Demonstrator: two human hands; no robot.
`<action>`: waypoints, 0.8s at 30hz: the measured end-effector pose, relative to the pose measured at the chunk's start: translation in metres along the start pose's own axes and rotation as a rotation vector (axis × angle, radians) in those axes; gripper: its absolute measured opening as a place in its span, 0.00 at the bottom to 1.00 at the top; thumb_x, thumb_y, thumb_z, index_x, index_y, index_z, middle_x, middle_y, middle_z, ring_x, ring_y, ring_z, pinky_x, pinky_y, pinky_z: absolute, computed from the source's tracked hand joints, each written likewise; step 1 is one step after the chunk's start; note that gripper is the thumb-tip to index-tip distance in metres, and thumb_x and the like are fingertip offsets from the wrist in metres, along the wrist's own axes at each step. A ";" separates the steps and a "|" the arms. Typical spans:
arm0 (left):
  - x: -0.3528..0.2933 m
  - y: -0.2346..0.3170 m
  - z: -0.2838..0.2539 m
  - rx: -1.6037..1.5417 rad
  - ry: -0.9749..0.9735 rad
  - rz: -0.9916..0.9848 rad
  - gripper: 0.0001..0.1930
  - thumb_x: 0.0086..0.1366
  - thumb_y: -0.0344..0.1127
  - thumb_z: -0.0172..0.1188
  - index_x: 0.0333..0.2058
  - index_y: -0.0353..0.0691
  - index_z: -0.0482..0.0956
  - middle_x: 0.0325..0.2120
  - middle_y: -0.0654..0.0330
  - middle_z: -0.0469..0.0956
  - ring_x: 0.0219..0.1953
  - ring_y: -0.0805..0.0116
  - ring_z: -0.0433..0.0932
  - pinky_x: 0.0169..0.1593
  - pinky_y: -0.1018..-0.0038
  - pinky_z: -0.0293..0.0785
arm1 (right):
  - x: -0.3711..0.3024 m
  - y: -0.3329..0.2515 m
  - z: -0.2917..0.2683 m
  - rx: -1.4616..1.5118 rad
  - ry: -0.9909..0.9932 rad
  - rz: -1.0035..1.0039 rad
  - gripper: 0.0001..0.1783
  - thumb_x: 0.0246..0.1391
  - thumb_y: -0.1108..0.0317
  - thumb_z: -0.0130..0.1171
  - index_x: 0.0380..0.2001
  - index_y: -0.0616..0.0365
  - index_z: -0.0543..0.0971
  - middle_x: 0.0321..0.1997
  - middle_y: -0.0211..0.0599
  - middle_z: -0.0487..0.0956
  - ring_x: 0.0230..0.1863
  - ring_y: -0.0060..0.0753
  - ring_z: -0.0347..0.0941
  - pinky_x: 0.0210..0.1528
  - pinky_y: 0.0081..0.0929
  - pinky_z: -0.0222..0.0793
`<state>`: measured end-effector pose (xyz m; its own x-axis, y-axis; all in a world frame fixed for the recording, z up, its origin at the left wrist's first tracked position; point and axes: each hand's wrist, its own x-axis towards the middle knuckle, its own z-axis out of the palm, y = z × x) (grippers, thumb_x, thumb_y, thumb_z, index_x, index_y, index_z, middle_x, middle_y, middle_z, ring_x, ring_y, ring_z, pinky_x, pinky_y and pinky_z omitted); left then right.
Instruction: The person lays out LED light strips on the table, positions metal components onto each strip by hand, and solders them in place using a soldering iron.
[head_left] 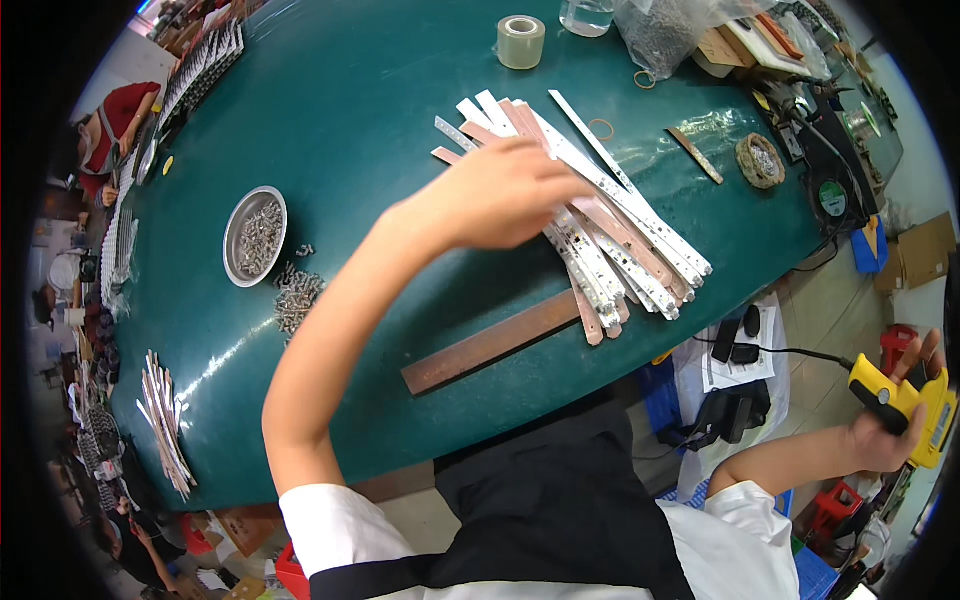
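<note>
Nearby, brown bar (492, 343) by the strips (590, 265), tape roll (520, 52) beyond; left fingers (562, 190), grip unclear, right fingers (909, 358) around yellow tool (934, 422).

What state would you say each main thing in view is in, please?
Left hand: over the strip pile, grip unclear.
Right hand: gripping the yellow device.
Yellow device: held, cable attached.
Strip pile: fanned, overlapping.
Brown bar: lying flat.
Bowl: upright, holding small metal parts.
Tape roll: standing on end.
</note>
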<state>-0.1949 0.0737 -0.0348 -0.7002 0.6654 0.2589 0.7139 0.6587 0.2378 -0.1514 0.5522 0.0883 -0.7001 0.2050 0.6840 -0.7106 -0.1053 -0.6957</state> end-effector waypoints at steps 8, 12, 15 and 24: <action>-0.001 0.035 0.036 0.151 0.209 0.073 0.15 0.55 0.29 0.56 0.44 0.45 0.75 0.41 0.62 0.74 0.48 0.63 0.74 0.56 0.66 0.69 | -0.064 0.063 0.049 0.660 -0.005 0.332 0.45 0.46 0.71 0.54 0.66 0.70 0.46 0.54 0.50 0.63 0.52 0.39 0.61 0.53 0.32 0.60; 0.005 0.023 0.022 0.176 0.075 0.126 0.12 0.57 0.32 0.54 0.41 0.44 0.75 0.38 0.63 0.74 0.47 0.65 0.74 0.53 0.69 0.70 | -0.082 0.071 0.075 0.672 -0.017 0.421 0.45 0.48 0.71 0.52 0.67 0.70 0.45 0.53 0.49 0.64 0.50 0.37 0.60 0.52 0.31 0.60; 0.006 0.017 0.004 0.116 0.024 0.112 0.11 0.56 0.33 0.56 0.40 0.44 0.77 0.38 0.63 0.78 0.43 0.63 0.77 0.49 0.70 0.73 | -0.079 0.069 0.083 0.717 -0.091 0.430 0.45 0.48 0.71 0.52 0.67 0.70 0.45 0.53 0.48 0.64 0.50 0.36 0.60 0.51 0.30 0.60; 0.008 0.024 -0.039 0.277 0.267 0.056 0.12 0.53 0.32 0.59 0.39 0.48 0.80 0.39 0.68 0.81 0.40 0.69 0.81 0.39 0.73 0.78 | -0.078 0.076 0.095 0.825 -0.048 0.482 0.45 0.48 0.73 0.54 0.67 0.69 0.45 0.53 0.47 0.63 0.50 0.35 0.60 0.50 0.29 0.61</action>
<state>-0.1827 0.0808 0.0093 -0.6066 0.6120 0.5074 0.6946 0.7185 -0.0362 -0.1576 0.4354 0.0026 -0.9194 -0.0778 0.3856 -0.1582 -0.8243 -0.5436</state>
